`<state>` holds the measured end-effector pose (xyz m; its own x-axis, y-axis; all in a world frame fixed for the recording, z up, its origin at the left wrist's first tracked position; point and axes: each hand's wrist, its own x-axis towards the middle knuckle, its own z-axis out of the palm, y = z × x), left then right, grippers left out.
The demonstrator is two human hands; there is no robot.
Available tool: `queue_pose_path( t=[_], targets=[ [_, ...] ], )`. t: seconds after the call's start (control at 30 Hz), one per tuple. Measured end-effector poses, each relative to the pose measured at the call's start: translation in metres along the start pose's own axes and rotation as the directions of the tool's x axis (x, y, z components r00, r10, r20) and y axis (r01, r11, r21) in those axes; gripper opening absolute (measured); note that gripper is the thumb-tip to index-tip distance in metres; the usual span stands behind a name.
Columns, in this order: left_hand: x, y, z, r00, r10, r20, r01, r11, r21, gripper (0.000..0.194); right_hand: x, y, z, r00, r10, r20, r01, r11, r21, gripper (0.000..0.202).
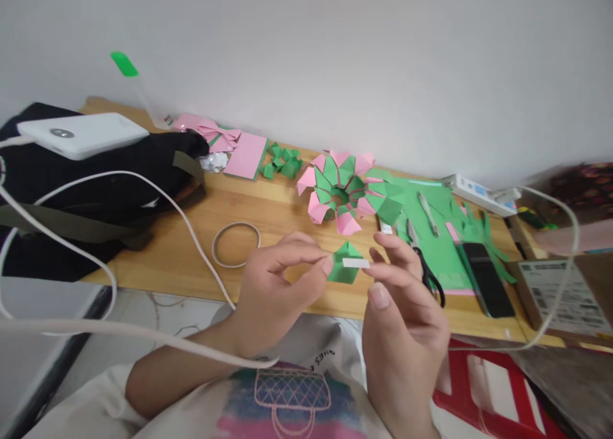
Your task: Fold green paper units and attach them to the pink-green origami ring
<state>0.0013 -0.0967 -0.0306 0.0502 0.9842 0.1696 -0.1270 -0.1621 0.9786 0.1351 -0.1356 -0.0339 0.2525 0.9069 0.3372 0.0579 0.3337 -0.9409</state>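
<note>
Between thumb and forefinger, my left hand (282, 285) pinches the left edge of a small folded green paper piece (343, 274). A short white strip (355, 263) lies across the front of that piece. At its right end, the forefinger of my right hand (407, 311) touches or nearly touches the strip. My right hand's fingers are spread, the thumb apart from the forefinger. Beyond my hands stands a ring of pink and green folded paper (339, 195). Small green folded pieces (282, 161) lie left of the ring.
A tape ring (235, 245), pink paper (246, 154), green sheets (426, 202), black-handled scissors (430, 276) and a phone (486, 279) lie on the wooden table (191, 260). A white power bank (83, 134) rests on a black bag (129, 190). White cables cross the left side.
</note>
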Motion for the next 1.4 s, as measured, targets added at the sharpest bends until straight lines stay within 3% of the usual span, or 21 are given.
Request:
queue_pose_path(
  t=[0.43, 0.93, 1.4],
  targets=[
    [-0.003, -0.002, 0.002, 0.994, 0.104, 0.026, -0.103, 0.994, -0.037, 0.015, 0.009, 0.002, 0.018, 0.980, -0.094, -0.175, 0.084, 0.994, -0.065, 0.013],
    [-0.004, 0.000, 0.001, 0.995, 0.094, 0.026, -0.093, 0.995, -0.039, 0.016, 0.009, 0.002, 0.020, 0.971, -0.160, -0.178, 0.128, 0.975, -0.182, 0.012],
    [-0.002, 0.003, 0.001, 0.992, 0.125, 0.027, -0.125, 0.992, -0.017, 0.016, 0.012, 0.005, 0.026, 0.889, -0.403, -0.216, 0.278, 0.852, -0.444, 0.012]
  ],
)
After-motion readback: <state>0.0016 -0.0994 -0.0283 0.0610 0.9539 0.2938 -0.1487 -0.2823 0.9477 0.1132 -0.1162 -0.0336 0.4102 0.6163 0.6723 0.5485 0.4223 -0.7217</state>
